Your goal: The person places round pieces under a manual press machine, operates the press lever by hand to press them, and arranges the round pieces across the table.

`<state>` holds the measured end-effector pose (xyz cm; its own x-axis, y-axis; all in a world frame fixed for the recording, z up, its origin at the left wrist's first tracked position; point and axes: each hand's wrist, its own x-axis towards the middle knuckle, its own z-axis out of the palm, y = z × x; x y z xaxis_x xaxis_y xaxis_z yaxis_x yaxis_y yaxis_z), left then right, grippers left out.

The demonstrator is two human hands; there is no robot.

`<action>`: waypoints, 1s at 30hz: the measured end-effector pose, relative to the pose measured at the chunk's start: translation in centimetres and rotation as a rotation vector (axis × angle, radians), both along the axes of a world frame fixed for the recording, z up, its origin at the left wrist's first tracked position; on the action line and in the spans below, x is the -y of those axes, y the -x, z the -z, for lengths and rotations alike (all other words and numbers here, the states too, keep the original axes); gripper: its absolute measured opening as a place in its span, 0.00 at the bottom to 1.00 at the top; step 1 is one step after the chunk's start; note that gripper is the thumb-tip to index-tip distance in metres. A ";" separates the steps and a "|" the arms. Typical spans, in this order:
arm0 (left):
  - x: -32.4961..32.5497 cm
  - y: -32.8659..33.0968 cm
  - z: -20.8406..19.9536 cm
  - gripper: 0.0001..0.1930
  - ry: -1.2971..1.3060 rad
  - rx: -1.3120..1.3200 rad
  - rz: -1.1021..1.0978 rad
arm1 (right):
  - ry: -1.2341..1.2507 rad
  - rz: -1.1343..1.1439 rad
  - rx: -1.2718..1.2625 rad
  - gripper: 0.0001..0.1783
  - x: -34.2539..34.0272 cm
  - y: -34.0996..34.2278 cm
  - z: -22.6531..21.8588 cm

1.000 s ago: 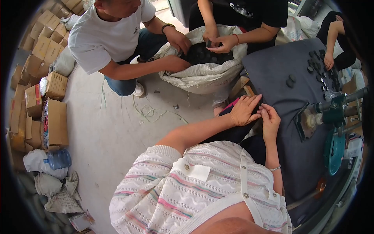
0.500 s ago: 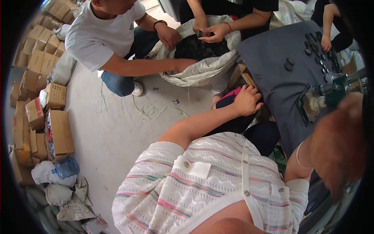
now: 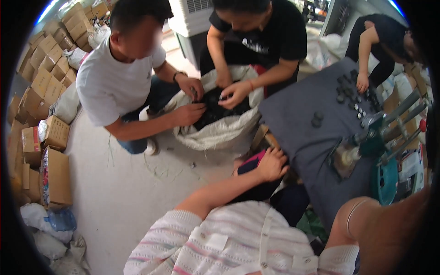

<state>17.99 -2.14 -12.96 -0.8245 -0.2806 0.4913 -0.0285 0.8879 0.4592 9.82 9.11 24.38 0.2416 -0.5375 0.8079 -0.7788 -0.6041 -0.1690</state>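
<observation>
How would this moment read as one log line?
Left hand: near cloth | right hand: blurred at picture's right edge | discs: on cloth | sack: co-workers' hands at its opening

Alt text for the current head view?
Wearer's left hand lies beside a grey-covered table dotted with dark round pieces; the blurred right hand looms at lower right. Beyond, a person in white and another in black handle small pieces at a pale sack; a third person's hand reaches over the table.
</observation>
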 end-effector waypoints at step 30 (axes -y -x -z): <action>0.2 0.5 -0.5 0.18 -0.079 0.031 0.034 | -0.041 0.090 0.191 0.28 2.9 -5.8 3.3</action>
